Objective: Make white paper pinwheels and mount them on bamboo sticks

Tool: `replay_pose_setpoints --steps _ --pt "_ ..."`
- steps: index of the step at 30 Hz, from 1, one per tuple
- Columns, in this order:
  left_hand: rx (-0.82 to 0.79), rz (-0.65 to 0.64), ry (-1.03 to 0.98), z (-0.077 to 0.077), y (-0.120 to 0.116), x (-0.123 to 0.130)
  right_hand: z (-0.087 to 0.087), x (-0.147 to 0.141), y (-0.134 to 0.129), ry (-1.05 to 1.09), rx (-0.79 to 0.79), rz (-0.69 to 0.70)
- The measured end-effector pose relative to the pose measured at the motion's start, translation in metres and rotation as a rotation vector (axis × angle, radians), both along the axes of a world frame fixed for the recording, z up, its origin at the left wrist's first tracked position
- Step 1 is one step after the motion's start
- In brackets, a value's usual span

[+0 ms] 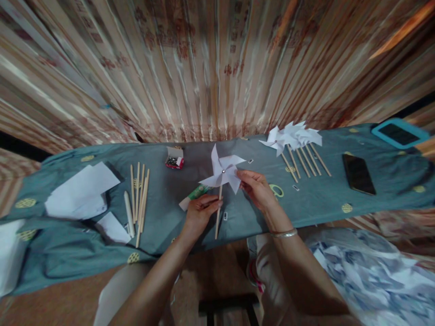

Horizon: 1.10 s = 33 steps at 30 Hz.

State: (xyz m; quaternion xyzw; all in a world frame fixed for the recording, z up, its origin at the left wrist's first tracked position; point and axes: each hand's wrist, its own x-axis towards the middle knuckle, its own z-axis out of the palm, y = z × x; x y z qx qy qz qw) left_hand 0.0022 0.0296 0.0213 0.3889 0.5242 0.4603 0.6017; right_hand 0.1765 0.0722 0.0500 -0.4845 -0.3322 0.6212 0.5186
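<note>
A white paper pinwheel [217,173] with a pin at its centre is fixed near the top of a wooden stick [218,222]. My left hand [200,213] pinches that stick below the blades. The fingers of my right hand [255,186] are closed on the tip of the right-hand blade. Behind my left hand lies a green and white packet [195,195], partly hidden. Green-handled scissors [277,190] lie just right of my right hand, their blades hidden. A small open red box [174,162] of pins stands farther back, left of the pinwheel.
Several finished pinwheels [295,135] lie at the back right, near a black phone [359,174] and a blue-framed tablet [400,133]. Loose sticks [142,199] and white paper sheets [81,190] are on the left. A plastic bag [374,276] of paper pieces sits lower right.
</note>
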Motion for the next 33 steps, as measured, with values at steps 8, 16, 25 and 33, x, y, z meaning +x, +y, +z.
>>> replay_pose_setpoints --steps 8,16,25,33 --pt "-0.022 0.012 -0.027 -0.005 0.001 0.0 -0.002 -0.006 -0.006 0.05 -0.003 0.053" --pt "-0.026 0.048 -0.028 -0.001 0.001 0.001 -0.009 -0.015 -0.009 0.025 0.0 0.073" --pt "-0.072 0.097 -0.071 0.005 0.001 -0.001 0.0 0.008 -0.013 -0.181 0.064 0.19" --pt "-0.179 -0.028 -0.184 0.011 -0.005 0.007 -0.008 0.023 0.0 -0.113 0.101 -0.206"
